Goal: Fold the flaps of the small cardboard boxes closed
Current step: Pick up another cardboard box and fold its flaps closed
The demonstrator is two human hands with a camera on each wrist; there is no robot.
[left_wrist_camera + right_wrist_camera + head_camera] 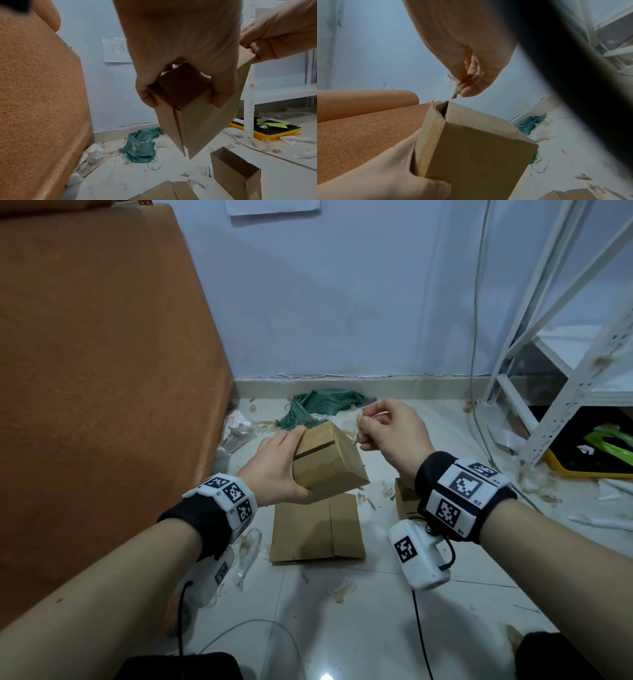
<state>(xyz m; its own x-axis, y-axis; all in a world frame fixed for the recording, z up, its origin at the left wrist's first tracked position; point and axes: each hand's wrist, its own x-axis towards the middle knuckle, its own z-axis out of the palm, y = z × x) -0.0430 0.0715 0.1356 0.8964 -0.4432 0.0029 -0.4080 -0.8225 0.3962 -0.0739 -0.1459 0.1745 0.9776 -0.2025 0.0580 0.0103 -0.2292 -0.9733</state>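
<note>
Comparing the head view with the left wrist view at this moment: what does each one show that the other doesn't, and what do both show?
Only the head view shows the marker wristbands and the flattened cardboard in full on the floor.

Only the left wrist view shows the handwritten paper sign on the wall and the open box standing on the floor with its inside visible.

Both show the left hand gripping the small cardboard box, the right hand beside it, the green sack and the yellow tray.

A black wrist strap [565,81] blurs across the right wrist view, hiding the shelving behind.
</note>
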